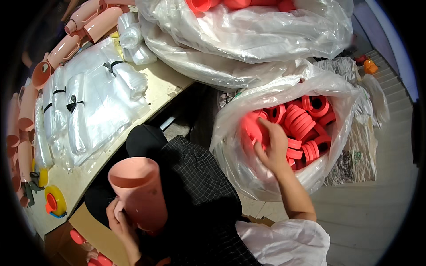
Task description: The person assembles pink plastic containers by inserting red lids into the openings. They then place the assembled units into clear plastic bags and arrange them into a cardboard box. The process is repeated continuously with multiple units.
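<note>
My left hand (119, 224) grips a pink plastic jug (142, 195) by its side handle, the open rim tilted up over my lap. My right hand (273, 144) reaches into a clear plastic bag (230, 155) filled with red ring-shaped lids (301, 122). Between its thumb and fingers is a red lid (254, 128), smeared by motion, at the left side of the heap. Part of that lid is hidden by the fingers.
On the table (166, 82) at left lie clear plastic bags (102, 97), more pink jugs (64, 51) and a yellow tape roll (56, 201). A large bag (248, 40) of red parts stands at the back. A cardboard box (100, 232) sits below left.
</note>
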The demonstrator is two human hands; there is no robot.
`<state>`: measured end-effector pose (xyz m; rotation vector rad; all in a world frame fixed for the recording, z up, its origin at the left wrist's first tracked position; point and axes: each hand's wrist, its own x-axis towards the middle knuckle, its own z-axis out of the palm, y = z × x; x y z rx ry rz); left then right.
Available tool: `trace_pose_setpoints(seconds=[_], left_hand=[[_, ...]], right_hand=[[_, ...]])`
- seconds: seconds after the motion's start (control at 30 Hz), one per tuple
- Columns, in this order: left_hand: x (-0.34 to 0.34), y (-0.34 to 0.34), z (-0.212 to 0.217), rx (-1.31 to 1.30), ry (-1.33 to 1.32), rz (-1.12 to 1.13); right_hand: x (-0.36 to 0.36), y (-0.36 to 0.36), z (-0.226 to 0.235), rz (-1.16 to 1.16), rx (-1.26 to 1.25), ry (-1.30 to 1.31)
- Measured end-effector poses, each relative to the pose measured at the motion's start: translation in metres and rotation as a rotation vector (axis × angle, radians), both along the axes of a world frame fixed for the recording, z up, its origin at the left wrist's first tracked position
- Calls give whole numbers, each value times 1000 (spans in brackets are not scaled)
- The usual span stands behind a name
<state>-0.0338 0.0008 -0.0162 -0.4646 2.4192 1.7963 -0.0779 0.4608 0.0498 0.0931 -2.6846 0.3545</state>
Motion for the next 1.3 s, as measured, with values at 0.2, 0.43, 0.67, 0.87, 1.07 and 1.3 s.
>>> trace_pose_setpoints(seconds=[0.2, 0.43, 0.67, 0.87, 1.07, 1.3], left_hand=[[12, -9, -4, 155, -83, 170], [21, -8, -8, 171, 112, 65], [19, -2, -3, 309, 230, -158], [23, -6, -2, 336, 150, -170], [31, -7, -9, 403, 145, -171], [44, -1, 0, 390, 145, -90]], right_hand=[[-21, -144, -84, -254, -1603, -450], [0, -166, -124, 392, -338, -8], [-73, -178, -19, 646, -740, -159], [-77, -197, -22, 1124, -410, -279], [-64, -201, -20, 1079, -429, -367], [-54, -218, 1, 1040, -361, -392]])
